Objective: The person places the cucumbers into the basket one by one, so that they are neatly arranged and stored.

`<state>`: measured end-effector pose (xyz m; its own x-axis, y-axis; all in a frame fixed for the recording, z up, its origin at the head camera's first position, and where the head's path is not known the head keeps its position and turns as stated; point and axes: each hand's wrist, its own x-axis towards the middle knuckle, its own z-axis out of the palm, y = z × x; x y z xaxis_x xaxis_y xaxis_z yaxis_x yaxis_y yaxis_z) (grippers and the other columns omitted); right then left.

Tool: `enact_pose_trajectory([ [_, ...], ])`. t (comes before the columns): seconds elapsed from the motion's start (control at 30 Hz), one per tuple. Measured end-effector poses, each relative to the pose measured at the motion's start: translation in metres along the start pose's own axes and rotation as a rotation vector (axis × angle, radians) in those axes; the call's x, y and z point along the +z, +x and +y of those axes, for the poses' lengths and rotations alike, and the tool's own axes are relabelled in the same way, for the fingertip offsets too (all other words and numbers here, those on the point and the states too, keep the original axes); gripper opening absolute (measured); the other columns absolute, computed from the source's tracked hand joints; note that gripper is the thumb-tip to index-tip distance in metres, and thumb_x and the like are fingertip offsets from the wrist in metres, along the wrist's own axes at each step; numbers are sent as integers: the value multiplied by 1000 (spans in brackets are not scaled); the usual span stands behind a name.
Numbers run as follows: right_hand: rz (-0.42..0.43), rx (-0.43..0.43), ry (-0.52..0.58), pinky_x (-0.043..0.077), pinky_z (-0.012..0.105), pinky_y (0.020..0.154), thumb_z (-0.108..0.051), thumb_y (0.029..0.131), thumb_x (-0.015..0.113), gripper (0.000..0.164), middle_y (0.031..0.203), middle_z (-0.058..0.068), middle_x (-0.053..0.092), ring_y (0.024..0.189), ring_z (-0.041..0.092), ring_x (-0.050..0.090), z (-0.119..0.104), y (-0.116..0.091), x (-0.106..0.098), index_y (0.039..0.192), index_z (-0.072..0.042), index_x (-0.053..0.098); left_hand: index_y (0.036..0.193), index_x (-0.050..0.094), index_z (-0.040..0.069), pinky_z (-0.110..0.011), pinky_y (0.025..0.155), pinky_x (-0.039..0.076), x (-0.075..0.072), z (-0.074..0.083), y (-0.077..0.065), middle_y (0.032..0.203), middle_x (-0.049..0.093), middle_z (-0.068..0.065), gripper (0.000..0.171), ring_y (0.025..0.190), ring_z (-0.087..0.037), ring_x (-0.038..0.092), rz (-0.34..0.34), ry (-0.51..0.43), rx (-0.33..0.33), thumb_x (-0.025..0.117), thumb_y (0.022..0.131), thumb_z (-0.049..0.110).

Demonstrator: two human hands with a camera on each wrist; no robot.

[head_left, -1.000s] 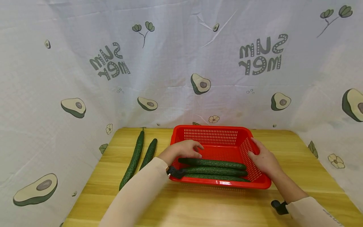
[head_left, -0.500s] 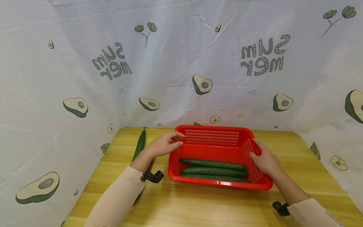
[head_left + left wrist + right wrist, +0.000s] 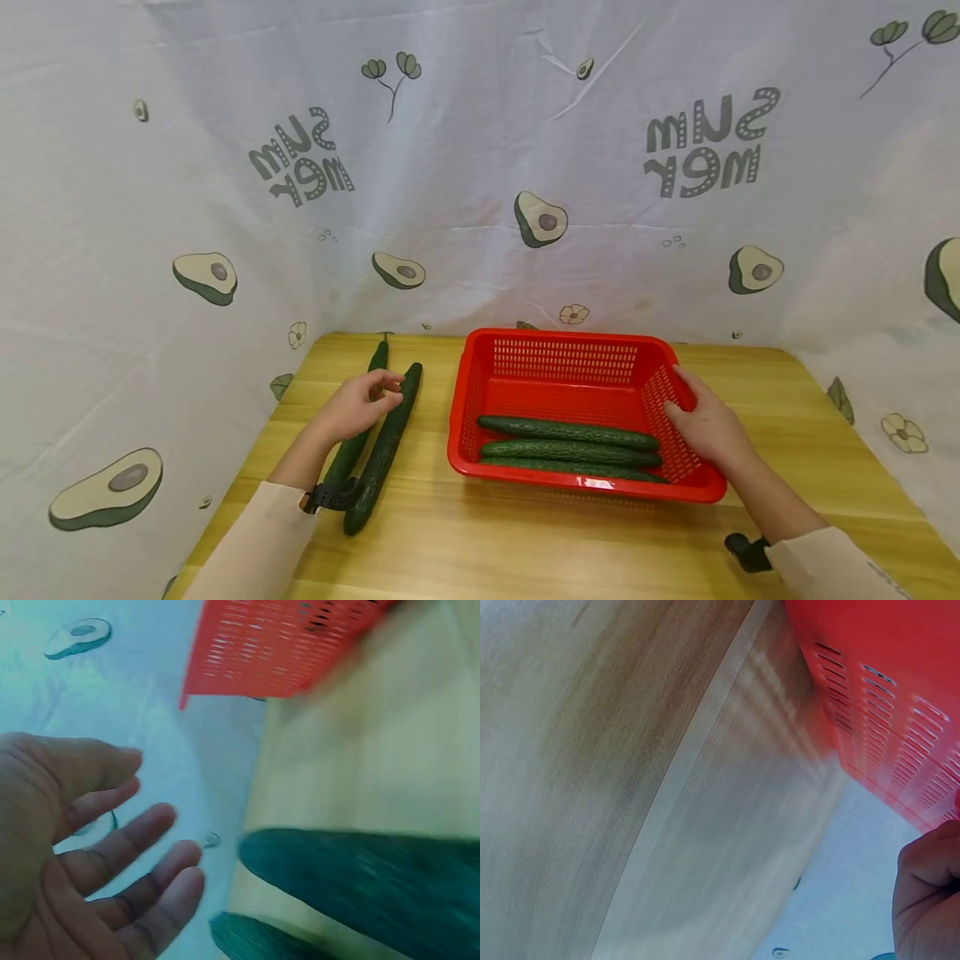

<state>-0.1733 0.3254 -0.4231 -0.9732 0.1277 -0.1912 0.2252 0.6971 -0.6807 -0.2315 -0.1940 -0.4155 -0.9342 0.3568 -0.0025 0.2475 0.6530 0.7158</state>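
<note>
Gripping the red basket (image 3: 588, 481), right hand (image 3: 708, 423) at three o'clock, with three cucumbers (image 3: 573, 452) inside at six and two loose cucumbers (image 3: 392, 437) apparently left at nine beneath an empty, half-spread left hand (image 3: 352, 410).

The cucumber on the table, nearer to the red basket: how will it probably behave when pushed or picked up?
This cucumber would probably roll if pushed sideways: it looks rounded and lies on a flat table. It likely stays stiff, being thick and nearly straight. Held at one end, it may tip, given its length.
</note>
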Motion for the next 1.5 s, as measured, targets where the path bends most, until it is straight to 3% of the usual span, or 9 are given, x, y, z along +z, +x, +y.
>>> enact_pose_trajectory([
  [0.17,-6,5,5,62,37,61,-27,105,49,75,136,39,46,83,27,67,1,0,0,166,-13,6,142,57,4,-44,84,56,15,-10,-18,132,65,-18,45,107,-31,65,-48,90,-79,66,100,19],
  [0.37,-4,-3,7,62,37,60,-27,105,48,75,134,39,47,80,26,66,1,0,-1,165,-12,6,143,54,2,-53,91,54,35,-9,-28,137,57,-25,51,108,-38,64,17,247,-71,71,96,14],
  [0.47,-4,-3,3,62,37,60,-28,105,48,75,135,39,47,80,25,67,1,0,-1,165,-12,6,147,50,2,-47,83,57,40,-8,-28,141,51,-26,55,103,-34,66,57,188,-79,70,96,10],
  [0.57,-4,1,-7,62,37,60,-28,105,48,75,136,39,46,80,26,67,0,1,-1,165,-12,6,148,49,3,-36,69,55,43,-9,-28,139,53,-24,58,85,-22,64,81,122,-90,70,95,8],
  [0.63,-3,0,-9,62,37,60,-28,105,48,75,136,39,46,80,26,67,0,1,-1,165,-12,6,147,50,3,-36,71,55,45,-10,-28,133,58,-21,58,85,-18,64,80,115,-114,73,94,12],
  [0.83,-10,3,-4,62,37,60,-28,105,48,75,135,39,47,78,24,67,0,2,0,166,-13,6,142,54,1,-43,80,57,54,-10,-36,103,71,-9,63,86,-20,68,-4,69,-200,79,90,28],
  [1.17,-12,0,-11,61,37,60,-29,105,47,75,135,39,46,80,26,66,0,3,-2,166,-13,5,149,40,-7,-30,58,44,67,7,-52,79,63,-4,88,63,-15,53,-92,-9,-223,84,83,31],
  [1.37,-12,1,-9,62,38,61,-29,105,47,75,136,39,44,81,26,66,-1,1,-3,166,-14,4,150,40,-6,-29,55,42,75,7,-54,74,61,-2,89,59,-14,52,-49,17,-222,84,80,27],
  [1.5,-13,-2,-4,62,37,61,-28,105,47,75,135,38,46,82,26,66,0,1,-2,166,-13,5,150,39,-6,-31,57,43,78,2,-57,75,60,-5,82,60,-16,52,-17,-43,-239,79,83,20],
])
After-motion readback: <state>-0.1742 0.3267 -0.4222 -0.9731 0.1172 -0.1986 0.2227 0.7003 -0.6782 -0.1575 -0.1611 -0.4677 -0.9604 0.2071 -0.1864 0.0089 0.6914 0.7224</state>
